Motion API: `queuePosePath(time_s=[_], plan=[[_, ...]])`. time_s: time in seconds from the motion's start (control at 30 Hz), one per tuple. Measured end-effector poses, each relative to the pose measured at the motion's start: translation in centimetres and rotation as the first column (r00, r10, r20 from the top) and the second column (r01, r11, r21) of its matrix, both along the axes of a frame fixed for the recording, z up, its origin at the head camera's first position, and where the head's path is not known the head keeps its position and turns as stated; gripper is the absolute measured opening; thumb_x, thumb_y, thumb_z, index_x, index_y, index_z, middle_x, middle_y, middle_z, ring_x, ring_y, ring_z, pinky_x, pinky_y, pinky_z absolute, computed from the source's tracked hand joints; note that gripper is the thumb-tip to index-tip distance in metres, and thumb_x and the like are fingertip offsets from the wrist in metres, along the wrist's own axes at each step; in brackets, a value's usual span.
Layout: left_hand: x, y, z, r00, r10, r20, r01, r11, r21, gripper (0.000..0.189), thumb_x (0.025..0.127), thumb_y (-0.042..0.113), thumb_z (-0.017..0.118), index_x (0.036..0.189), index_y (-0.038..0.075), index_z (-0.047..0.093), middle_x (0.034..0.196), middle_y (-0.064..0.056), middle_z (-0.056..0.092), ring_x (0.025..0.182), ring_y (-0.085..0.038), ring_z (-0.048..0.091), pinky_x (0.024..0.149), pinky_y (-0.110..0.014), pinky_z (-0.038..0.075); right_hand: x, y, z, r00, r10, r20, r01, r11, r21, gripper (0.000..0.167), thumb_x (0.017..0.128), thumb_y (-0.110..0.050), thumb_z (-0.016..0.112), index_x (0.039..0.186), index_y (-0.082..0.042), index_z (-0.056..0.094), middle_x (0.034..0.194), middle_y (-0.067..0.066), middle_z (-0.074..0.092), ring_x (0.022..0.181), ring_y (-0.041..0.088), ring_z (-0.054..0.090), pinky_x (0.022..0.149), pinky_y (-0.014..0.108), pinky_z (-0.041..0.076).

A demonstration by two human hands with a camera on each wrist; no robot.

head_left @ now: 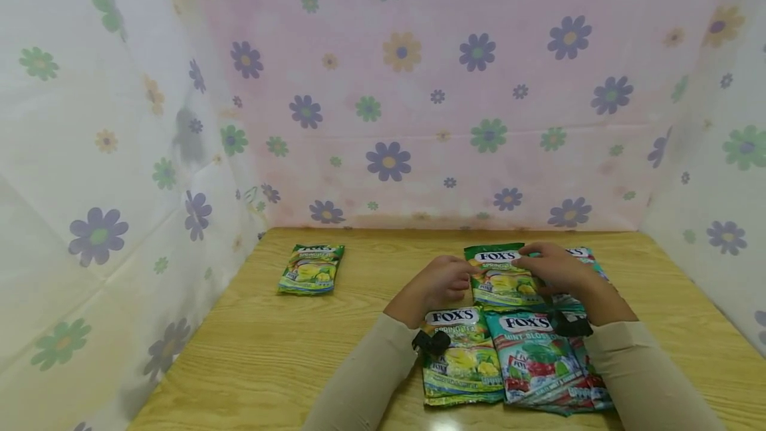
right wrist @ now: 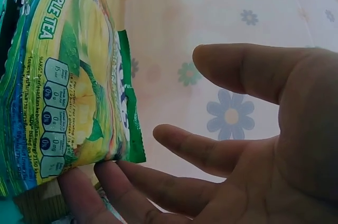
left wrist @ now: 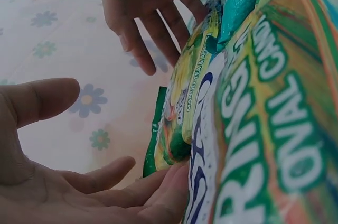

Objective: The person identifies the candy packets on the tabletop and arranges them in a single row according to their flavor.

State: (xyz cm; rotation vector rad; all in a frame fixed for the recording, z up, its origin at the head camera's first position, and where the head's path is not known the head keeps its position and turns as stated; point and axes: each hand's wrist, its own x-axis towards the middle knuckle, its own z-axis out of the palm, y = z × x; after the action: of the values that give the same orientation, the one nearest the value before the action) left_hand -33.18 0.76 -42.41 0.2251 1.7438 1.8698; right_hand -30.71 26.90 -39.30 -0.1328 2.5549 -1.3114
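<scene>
Between the two hands lies a green-yellow Fox's Spring Tea candy bag (head_left: pixel 499 281) in the back row of bags. My left hand (head_left: pixel 441 285) is at its left edge, fingertips touching the side. Over its right part reaches my right hand (head_left: pixel 559 270). In the right wrist view, relaxed fingers of the right hand (right wrist: pixel 253 176) lie against the bag's (right wrist: pixel 90 92) edge, thumb apart. The left wrist view shows the left hand (left wrist: pixel 68 192) with fingers extended and thumb raised. A second Spring Tea bag (head_left: pixel 461 374) and a teal Mint Blossom bag (head_left: pixel 535 358) lie in front.
Another Spring Tea bag (head_left: pixel 311 270) lies alone at the back left of the wooden table (head_left: pixel 269 351). A teal bag (head_left: pixel 589 258) sits partly hidden behind the right hand. Flower-print cloth (head_left: pixel 431 118) encloses the back and sides.
</scene>
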Motion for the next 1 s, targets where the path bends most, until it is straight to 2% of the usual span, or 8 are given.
queuePosePath(time_s=[0.1, 0.2, 0.37, 0.43, 0.53, 0.7, 0.83, 1.0], plan=[[-0.20, -0.09, -0.04, 0.999, -0.033, 0.002, 0.032, 0.996, 0.085, 0.056, 0.104, 0.014, 0.060, 0.154, -0.002, 0.040, 0.061, 0.004, 0.032, 0.048, -0.011, 0.023, 0.052, -0.029, 0.024, -0.08, 0.04, -0.07, 1.000, 0.019, 0.016, -0.019, 1.000, -0.006, 0.071, 0.108, -0.037, 0.056, 0.157, 0.006, 0.030, 0.064, 0.002, 0.045, 0.052, 0.016, 0.036, 0.054, 0.039, 0.046], [-0.29, 0.01, -0.11, 0.999, -0.042, 0.014, 0.040, 0.993, 0.107, 0.053, 0.105, 0.014, 0.059, 0.152, -0.002, 0.042, 0.059, 0.005, 0.026, 0.048, -0.011, 0.019, 0.053, -0.029, 0.024, -0.09, 0.26, -0.20, 0.999, 0.034, 0.032, -0.034, 0.999, -0.016, 0.068, 0.109, -0.034, 0.054, 0.158, 0.007, 0.028, 0.055, -0.002, 0.038, 0.046, 0.015, 0.030, 0.050, 0.038, 0.041], [-0.16, 0.45, -0.20, 1.000, 0.018, 0.020, -0.018, 0.999, 0.044, 0.059, 0.101, 0.021, 0.067, 0.150, -0.003, 0.045, 0.115, -0.012, 0.063, 0.102, -0.024, 0.066, 0.092, -0.035, 0.059, -0.09, 0.64, -0.45, 0.999, 0.016, 0.046, -0.015, 1.000, -0.026, 0.069, 0.109, -0.033, 0.054, 0.159, 0.004, 0.026, 0.057, -0.002, 0.036, 0.048, 0.016, 0.029, 0.049, 0.038, 0.041], [-0.06, 0.60, -0.21, 0.999, 0.034, 0.024, -0.035, 0.999, 0.040, 0.063, 0.100, 0.022, 0.069, 0.152, -0.003, 0.043, 0.145, -0.025, 0.052, 0.133, -0.039, 0.057, 0.109, -0.047, 0.052, -0.10, 0.70, -0.52, 0.999, 0.009, 0.038, -0.009, 1.000, -0.021, 0.070, 0.109, -0.034, 0.054, 0.159, 0.005, 0.026, 0.061, -0.001, 0.038, 0.050, 0.016, 0.031, 0.051, 0.039, 0.042], [-0.05, 0.70, -0.24, 0.998, 0.038, 0.051, -0.042, 0.997, 0.067, 0.065, 0.100, 0.021, 0.069, 0.155, -0.002, 0.040, 0.154, -0.028, 0.044, 0.142, -0.044, 0.047, 0.113, -0.052, 0.047, -0.23, 0.60, -0.55, 1.000, -0.003, 0.026, 0.003, 1.000, -0.008, 0.070, 0.108, -0.036, 0.056, 0.159, 0.004, 0.029, 0.064, 0.001, 0.040, 0.054, 0.018, 0.033, 0.054, 0.039, 0.044], [-0.27, 0.67, -0.42, 0.996, 0.060, 0.071, -0.066, 0.994, 0.084, 0.055, 0.099, 0.019, 0.070, 0.147, -0.001, 0.050, 0.146, -0.021, 0.052, 0.136, -0.041, 0.053, 0.109, -0.053, 0.051, -0.32, 0.48, -0.42, 1.000, -0.002, -0.007, 0.002, 1.000, 0.026, 0.074, 0.106, -0.040, 0.058, 0.159, 0.004, 0.030, 0.109, 0.025, 0.058, 0.083, 0.028, 0.057, 0.068, 0.041, 0.057], [-0.35, 0.72, -0.51, 0.995, 0.074, 0.067, -0.079, 0.993, 0.084, 0.052, 0.101, 0.020, 0.068, 0.145, 0.000, 0.051, 0.138, -0.020, 0.056, 0.126, -0.037, 0.060, 0.106, -0.052, 0.053, -0.05, 0.46, -0.15, 1.000, 0.003, -0.022, -0.002, 0.999, 0.034, 0.077, 0.106, -0.042, 0.058, 0.159, 0.005, 0.028, 0.154, 0.036, 0.035, 0.125, 0.046, 0.054, 0.083, 0.050, 0.062], [-0.20, 0.80, -0.48, 0.995, 0.088, 0.050, -0.092, 0.993, 0.074, 0.058, 0.100, 0.024, 0.070, 0.150, 0.004, 0.047, 0.136, -0.018, 0.058, 0.119, -0.032, 0.063, 0.103, -0.051, 0.055, 0.27, 0.57, 0.17, 1.000, 0.009, -0.030, -0.008, 1.000, 0.008, 0.077, 0.106, -0.042, 0.058, 0.159, 0.005, 0.027, 0.158, 0.037, 0.029, 0.137, 0.055, 0.042, 0.088, 0.053, 0.061]])
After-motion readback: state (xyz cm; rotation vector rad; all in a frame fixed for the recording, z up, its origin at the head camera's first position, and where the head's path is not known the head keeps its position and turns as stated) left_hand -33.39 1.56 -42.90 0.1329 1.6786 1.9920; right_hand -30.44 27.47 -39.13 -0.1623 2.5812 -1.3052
